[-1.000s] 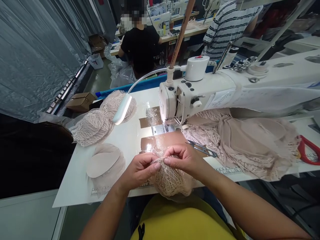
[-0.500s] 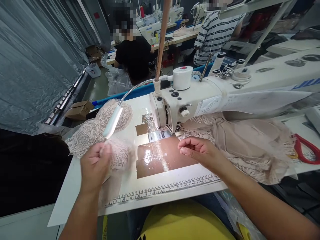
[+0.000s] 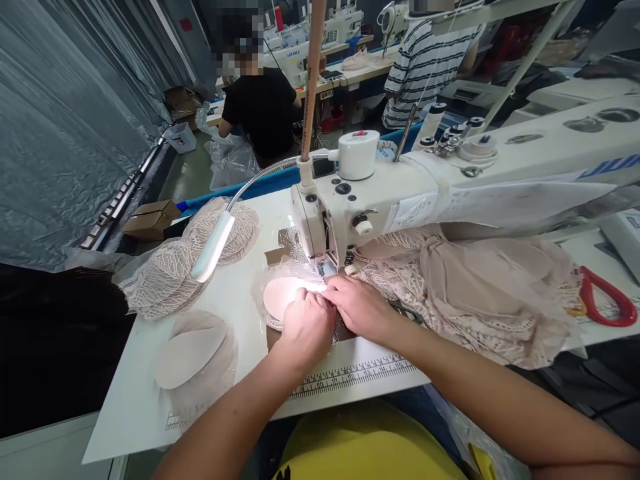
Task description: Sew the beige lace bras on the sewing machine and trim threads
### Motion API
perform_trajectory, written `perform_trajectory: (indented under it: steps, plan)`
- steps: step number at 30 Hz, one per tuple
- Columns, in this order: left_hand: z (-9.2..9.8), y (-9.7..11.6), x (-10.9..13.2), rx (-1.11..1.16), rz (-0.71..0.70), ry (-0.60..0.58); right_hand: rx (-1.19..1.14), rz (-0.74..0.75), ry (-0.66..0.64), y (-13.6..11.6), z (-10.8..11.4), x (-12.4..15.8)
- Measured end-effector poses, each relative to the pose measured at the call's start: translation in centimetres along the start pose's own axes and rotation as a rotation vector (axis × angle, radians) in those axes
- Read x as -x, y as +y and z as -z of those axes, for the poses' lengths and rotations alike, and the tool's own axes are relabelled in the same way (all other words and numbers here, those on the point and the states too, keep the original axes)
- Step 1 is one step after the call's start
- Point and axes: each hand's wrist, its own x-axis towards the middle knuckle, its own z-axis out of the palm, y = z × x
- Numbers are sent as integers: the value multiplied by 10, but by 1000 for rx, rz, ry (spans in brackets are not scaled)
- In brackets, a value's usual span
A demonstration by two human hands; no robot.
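The pale beige oval padded cup piece with a lace border [image 3: 281, 297] lay flat on the white work table [image 3: 150, 400]. It sat directly before the needle end of the white industrial sewing machine [image 3: 350, 200]. Its long axis ran roughly left to right. Its right end reached toward the presser foot [image 3: 324, 265]; whether it sat beneath the foot could not be told.

From the hands, the cup piece lay just ahead and to the left. The left hand [image 3: 307, 327] was the nearer. It rested on the near right edge of the cup piece, knuckles up, fingers curled closed on that edge. The right hand [image 3: 357, 307] touched the left hand, its bent fingertips meeting the same edge close to the foot. Whether it pinched the lace or only pressed it down could not be told.

Both forearms came in low over the table's printed ruler strip [image 3: 350, 373]. Grey metal thread snips [image 3: 407, 312] lay just beside the right wrist. A heap of beige lace fabric [image 3: 475, 293] lay to the right.
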Motion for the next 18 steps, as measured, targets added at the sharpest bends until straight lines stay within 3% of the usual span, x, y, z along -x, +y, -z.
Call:
perform_trajectory:
  steps: [3, 5, 13, 18]
  plan:
    - [25, -14, 2, 206, -65, -82, 125, 26, -9, -3, -6, 1]
    - [30, -26, 0, 336, -105, -74, 177, 14, -13, -5, -6, 2]
    - [-15, -51, -14, 173, -187, 137, 244, -100, -21, -7, -4, -5]
    - [-15, -58, -24, 161, -227, 134, 231, -161, -46, -6, -1, -12]
